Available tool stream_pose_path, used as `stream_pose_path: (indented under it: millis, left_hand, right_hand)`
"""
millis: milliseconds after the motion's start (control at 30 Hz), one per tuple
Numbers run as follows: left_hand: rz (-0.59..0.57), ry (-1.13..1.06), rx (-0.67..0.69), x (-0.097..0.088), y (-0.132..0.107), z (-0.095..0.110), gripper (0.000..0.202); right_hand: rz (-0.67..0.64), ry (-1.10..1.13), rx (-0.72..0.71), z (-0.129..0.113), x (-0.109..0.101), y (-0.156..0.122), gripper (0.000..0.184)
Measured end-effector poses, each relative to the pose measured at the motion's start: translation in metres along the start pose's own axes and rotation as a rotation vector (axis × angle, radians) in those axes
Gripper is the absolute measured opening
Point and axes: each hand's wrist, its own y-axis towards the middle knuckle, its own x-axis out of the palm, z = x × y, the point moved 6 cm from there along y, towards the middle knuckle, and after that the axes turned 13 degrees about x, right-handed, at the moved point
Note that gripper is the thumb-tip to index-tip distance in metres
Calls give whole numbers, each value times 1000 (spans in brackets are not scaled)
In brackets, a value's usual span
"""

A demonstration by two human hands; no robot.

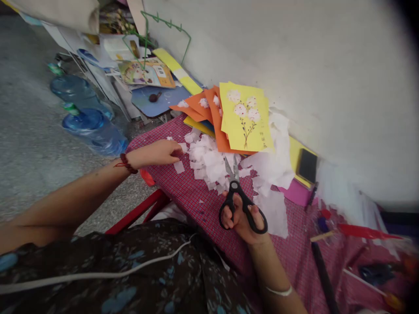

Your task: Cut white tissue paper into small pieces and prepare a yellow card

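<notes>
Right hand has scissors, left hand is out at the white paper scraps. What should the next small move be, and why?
Likely the left hand pinches one white piece from the paper scraps and brings it to the scissors. Its fingertips already rest at the pile's edge, and the right hand holds the scissors with blades slightly apart and nothing between them.

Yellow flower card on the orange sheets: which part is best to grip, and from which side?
The yellow flower card lies flat on top of the orange sheets. Pinch its near right corner, coming from the person's side: it juts past them over white paper and is clear of the painted flowers.
</notes>
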Motion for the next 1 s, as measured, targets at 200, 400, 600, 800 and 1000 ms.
stream_pose_path:
  millis: [200,400,600,800,1000]
  left_hand:
    - [-87,104,85,12,5,6,40]
    - [-155,-26,79,21,9,8,19]
    - [-103,-34,68,20,6,10,4]
    - [162,-25,9,-19,35,22,5]
    - [299,128,201,-22,65,89,41]
  right_hand:
    - [16,-65,-11,3,3,0,67]
    - [6,-106,-38,4,1,1,64]
    - [-43,-41,-80,3,4,0,66]
    - [-92,48,-88,-1,0,1,68]
    - [-141,51,-90,-2,-2,2,73]
